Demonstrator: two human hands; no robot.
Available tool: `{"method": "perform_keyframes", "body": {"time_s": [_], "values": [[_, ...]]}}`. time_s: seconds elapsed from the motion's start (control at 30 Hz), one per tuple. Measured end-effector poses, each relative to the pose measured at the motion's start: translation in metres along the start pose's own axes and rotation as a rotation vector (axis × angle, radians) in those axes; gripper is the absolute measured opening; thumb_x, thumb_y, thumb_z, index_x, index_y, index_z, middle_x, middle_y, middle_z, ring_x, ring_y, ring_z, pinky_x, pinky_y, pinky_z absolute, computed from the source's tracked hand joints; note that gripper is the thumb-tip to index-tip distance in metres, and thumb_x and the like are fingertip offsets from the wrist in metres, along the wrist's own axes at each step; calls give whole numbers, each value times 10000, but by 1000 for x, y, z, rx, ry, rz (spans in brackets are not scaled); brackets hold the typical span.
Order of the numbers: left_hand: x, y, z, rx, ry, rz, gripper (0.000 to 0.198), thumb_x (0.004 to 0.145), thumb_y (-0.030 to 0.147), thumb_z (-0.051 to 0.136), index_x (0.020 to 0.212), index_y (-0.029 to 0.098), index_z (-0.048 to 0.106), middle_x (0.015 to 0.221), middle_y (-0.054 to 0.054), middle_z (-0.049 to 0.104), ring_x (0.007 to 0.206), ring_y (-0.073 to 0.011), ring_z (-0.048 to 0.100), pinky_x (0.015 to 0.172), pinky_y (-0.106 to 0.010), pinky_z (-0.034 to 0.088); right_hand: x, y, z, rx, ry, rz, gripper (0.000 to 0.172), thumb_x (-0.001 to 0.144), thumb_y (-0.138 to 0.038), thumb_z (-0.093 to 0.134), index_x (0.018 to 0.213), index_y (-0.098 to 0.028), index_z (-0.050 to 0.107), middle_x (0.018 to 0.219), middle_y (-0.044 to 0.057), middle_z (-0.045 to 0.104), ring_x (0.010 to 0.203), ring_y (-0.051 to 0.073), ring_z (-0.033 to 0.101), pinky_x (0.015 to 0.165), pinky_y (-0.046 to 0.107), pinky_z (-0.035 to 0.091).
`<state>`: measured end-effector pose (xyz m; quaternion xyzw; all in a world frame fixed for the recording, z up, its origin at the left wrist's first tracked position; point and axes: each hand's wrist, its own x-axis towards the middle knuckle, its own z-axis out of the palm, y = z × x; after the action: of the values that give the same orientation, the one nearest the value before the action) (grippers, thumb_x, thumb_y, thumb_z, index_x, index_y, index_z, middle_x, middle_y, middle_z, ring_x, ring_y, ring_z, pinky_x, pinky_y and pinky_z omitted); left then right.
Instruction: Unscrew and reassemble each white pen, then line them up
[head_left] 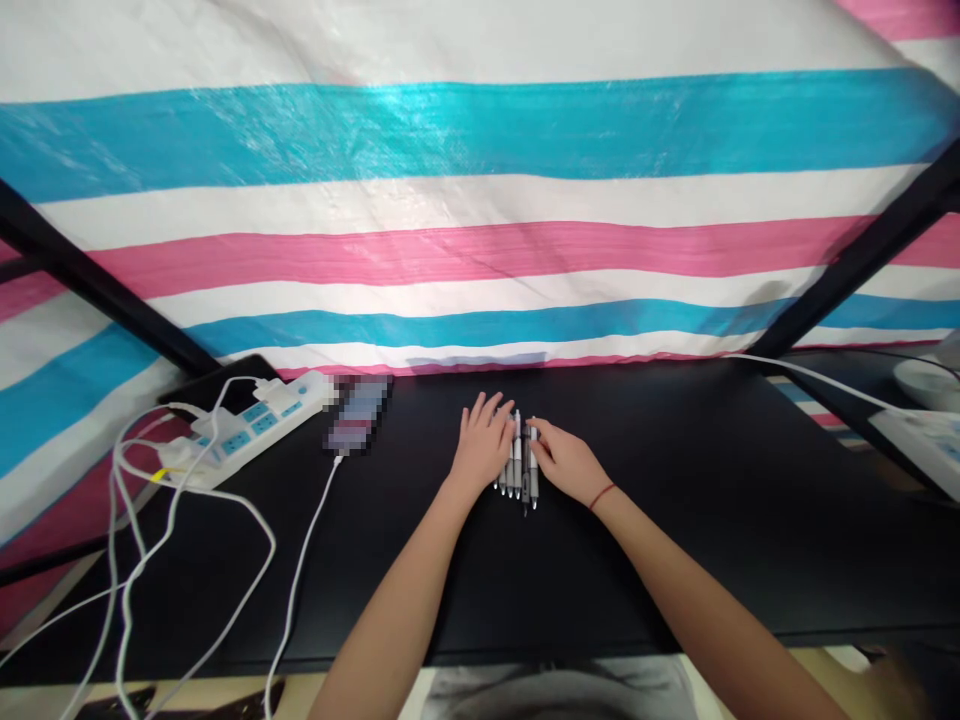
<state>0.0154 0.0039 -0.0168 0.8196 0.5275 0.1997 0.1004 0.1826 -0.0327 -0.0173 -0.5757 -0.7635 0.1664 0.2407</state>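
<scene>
Several grey and white pens (517, 470) lie side by side on the black table (600, 590), their tips toward me. My left hand (482, 440) rests flat with fingers stretched out over the left part of the row, covering the upper ends of some pens. From the right, my right hand (574, 463) has its thumb and forefinger at the rightmost pen (534, 482); its other fingers are curled under and partly hidden. One darker pen (526, 490) in the row sits slightly nearer to me than the others.
On the left are a white power strip (262, 425) with tangled white cables (124, 530) and a phone (360, 415) on a charging cord (304, 560). Another white power strip (919, 440) is at the right edge. A striped sheet (480, 250) hangs behind, between black frame bars (862, 260).
</scene>
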Motion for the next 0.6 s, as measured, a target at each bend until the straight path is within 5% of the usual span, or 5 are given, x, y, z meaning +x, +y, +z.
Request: {"method": "perform_keyframes", "body": {"time_s": [0.23, 0.6], "values": [[0, 10, 1, -1, -159, 100, 413, 951, 347, 320, 1316, 263, 493, 1469, -34, 395, 1406, -238, 223, 1132, -549, 124, -1, 0, -1, -105, 13, -38, 193, 900, -191, 404, 951, -182, 590, 865, 60, 598, 797, 175, 575, 730, 263, 419], [-4, 3, 0, -19, -105, 37, 415, 892, 451, 448, 1255, 280, 554, 1453, -57, 402, 1400, -297, 221, 1122, -542, 174, -3, -1, -9, -115, -52, 26, 141, 866, -236, 451, 825, -224, 586, 767, 10, 601, 676, 140, 543, 598, 237, 326]]}}
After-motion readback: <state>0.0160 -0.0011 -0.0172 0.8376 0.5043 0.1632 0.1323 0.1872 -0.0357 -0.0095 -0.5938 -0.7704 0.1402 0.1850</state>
